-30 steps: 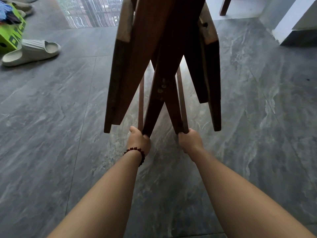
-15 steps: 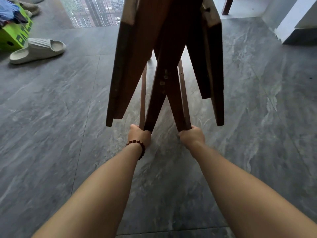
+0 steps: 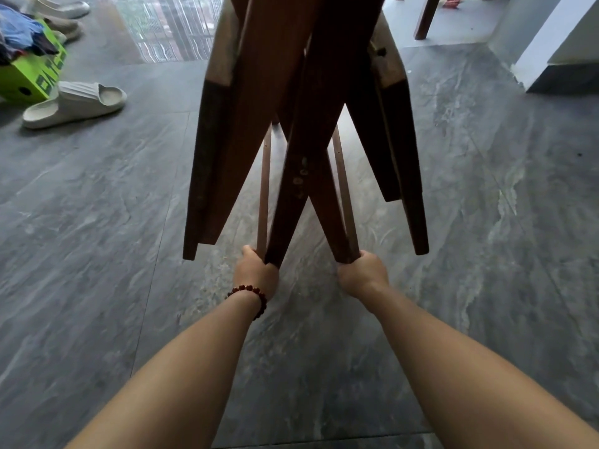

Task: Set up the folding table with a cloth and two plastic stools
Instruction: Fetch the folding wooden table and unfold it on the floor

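Observation:
A dark brown wooden folding table [image 3: 256,102] hangs collapsed in front of me, its crossed legs pointing down toward my hands over the grey tiled floor. My left hand [image 3: 256,270], with a red bead bracelet at the wrist, grips the lower end of one crossed leg. My right hand [image 3: 363,273] grips the end of the other crossed leg. The two outer legs hang free on either side. No cloth or plastic stools are in view.
A pale slide sandal [image 3: 76,103] lies on the floor at the left, beside a lime-green box [image 3: 30,76] with clothes on top. More sandals [image 3: 64,9] sit behind it. A wooden furniture leg [image 3: 424,17] and a white wall corner [image 3: 551,47] stand at the far right.
The table and both hands sit slightly higher in view than a second ago, and the sandal and box have slid right, as my head has shifted. Both grips are unchanged.

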